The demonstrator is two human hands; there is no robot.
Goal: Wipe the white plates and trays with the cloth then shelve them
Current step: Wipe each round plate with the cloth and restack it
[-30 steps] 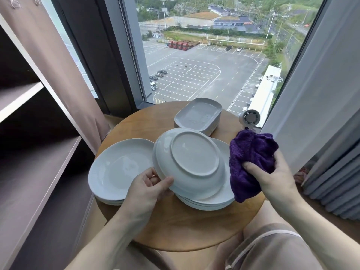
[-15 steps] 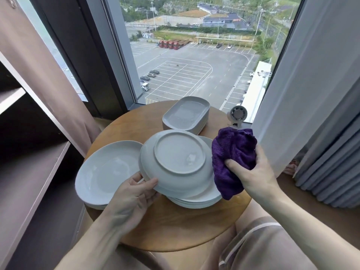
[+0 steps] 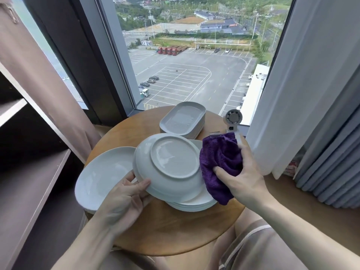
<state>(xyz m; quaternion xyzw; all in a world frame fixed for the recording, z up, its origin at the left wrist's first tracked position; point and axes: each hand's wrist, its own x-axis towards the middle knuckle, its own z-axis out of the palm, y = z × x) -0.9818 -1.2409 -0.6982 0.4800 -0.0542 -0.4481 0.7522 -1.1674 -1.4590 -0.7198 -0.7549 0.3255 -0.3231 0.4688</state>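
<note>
My left hand (image 3: 126, 197) grips the near rim of a white plate (image 3: 171, 162), tilted with its underside facing me, above a stack of white plates (image 3: 196, 203). My right hand (image 3: 245, 178) holds a bunched purple cloth (image 3: 220, 162) against the plate's right edge. More white plates (image 3: 101, 176) lie stacked on the left of the round wooden table (image 3: 171, 230). A stack of white oblong trays (image 3: 183, 118) sits at the table's far side.
Dark shelves (image 3: 35, 172) stand open on the left, close to the table. A small white fan (image 3: 233, 118) stands at the table's far right edge. Behind the table is a large window, with curtains (image 3: 311, 94) on the right and left.
The view has shifted a little. The cloth in my right hand has come in closer to the right edge of the tilted plate. My left hand keeps its grip on the plate.
</note>
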